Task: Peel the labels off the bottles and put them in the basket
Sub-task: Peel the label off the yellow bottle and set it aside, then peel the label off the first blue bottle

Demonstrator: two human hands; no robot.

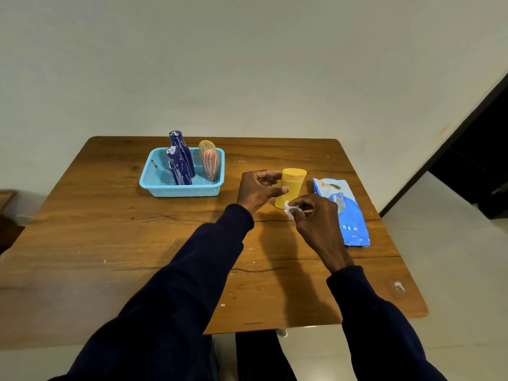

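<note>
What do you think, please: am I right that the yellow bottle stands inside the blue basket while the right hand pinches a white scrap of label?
Not quite: in the head view the yellow bottle is outside the blue basket, on the wooden table to the basket's right. The right hand does pinch a white scrap of label.

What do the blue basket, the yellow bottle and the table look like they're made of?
Basket: likely moulded plastic, with a glossy rim and walls pierced with fine mesh holes.
Yellow bottle: probably plastic; smooth, opaque, matte, uniform colour.
Table: wood or wood-look top, with brown grain, dark cracks and knots and a dull sheen; solid or veneer cannot be told.
</note>
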